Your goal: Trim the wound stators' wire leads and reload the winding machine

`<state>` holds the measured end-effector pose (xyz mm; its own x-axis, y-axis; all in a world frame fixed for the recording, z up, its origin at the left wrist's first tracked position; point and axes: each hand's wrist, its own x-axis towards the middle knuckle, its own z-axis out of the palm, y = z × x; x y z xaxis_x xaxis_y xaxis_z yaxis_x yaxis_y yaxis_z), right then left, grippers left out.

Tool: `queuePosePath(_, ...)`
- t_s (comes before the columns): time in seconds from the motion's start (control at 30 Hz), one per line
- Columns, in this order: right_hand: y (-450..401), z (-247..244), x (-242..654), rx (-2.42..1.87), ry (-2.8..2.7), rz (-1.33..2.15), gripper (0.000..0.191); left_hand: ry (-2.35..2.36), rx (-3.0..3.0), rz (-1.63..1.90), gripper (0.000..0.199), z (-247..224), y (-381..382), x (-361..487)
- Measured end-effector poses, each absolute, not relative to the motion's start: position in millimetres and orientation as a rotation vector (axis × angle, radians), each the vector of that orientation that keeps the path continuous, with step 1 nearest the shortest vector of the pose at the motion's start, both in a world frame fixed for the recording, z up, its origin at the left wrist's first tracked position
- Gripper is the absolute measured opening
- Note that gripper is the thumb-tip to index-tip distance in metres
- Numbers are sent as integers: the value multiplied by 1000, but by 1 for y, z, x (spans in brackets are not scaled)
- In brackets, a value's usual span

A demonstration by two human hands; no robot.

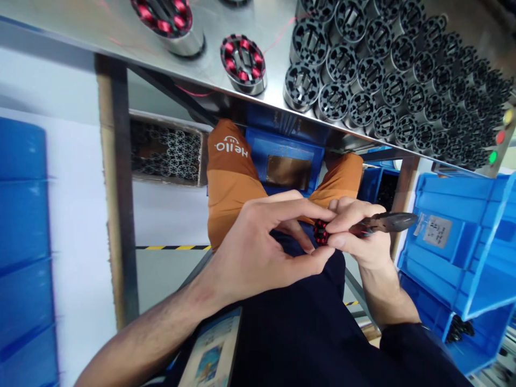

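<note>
Above my lap, a small motor stator (321, 232) wound with red wire is held between both hands. My left hand (270, 242) comes from the lower left, its thumb and fingers closed round the part's near side. The thumb and forefinger of my right hand (363, 231) pinch the same stator from the right. Pliers (389, 221) with dark jaws are also in my right hand, the jaws pointing right and their handles mostly hidden in the palm. The fingertips of both hands nearly meet at the stator.
On the metal bench (274, 64) stand two red-wound stators (244, 62) and rows of unwound black ones (349, 62). Below, a carton (167, 180) holds more parts. Blue bins (455, 231) are stacked at the right. A phone (212, 349) lies by my left forearm.
</note>
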<state>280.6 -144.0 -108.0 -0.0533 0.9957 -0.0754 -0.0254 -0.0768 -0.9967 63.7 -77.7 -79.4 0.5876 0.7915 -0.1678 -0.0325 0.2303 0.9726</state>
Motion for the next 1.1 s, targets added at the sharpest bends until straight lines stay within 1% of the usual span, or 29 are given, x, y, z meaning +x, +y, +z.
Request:
queuePosePath(0.2, -147, -109, 270, -1332, -1113, 1159, 25, 677, 1133, 717, 34, -92, -78, 63)
queuePosePath(0.37, -146, -108, 254, -1355, -1011, 1074, 34, 642, 985, 785, 33, -98, -84, 66)
queuePosePath(0.47, -144, -109, 247, -1267, -985, 1067, 30, 646, 893, 823, 32, -101, -88, 69)
queuePosePath(0.53, -142, -111, 245, -1249, -978, 1075, 31, 649, 864, 847, 28, -102, -91, 70)
queuePosePath(0.67, -139, -111, 243, -1309, -991, 1091, 42, 671, 852, 868, 15, -104, -94, 72)
queuePosePath(0.7, -138, -110, 243, -1296, -1000, 1095, 41, 678, 845, 870, 13, -104, -95, 72)
queuePosePath(0.8, -137, -101, 245, -1259, -1041, 1121, 29, 703, 815, 883, 12, -104, -97, 73)
queuePosePath(0.9, -141, -87, 249, -1430, -1098, 1133, 15, 779, 798, 961, 11, -108, -99, 73)
queuePosePath(0.93, -143, -82, 252, -1513, -1127, 1129, 14, 814, 801, 1005, 11, -110, -98, 72)
queuePosePath(1.0, -149, -74, 257, -1648, -1220, 1108, 19, 879, 833, 1103, 13, -113, -97, 71)
queuePosePath(1.1, -157, -66, 261, -1710, -1500, 1045, 26, 943, 953, 1214, 12, -116, -94, 69)
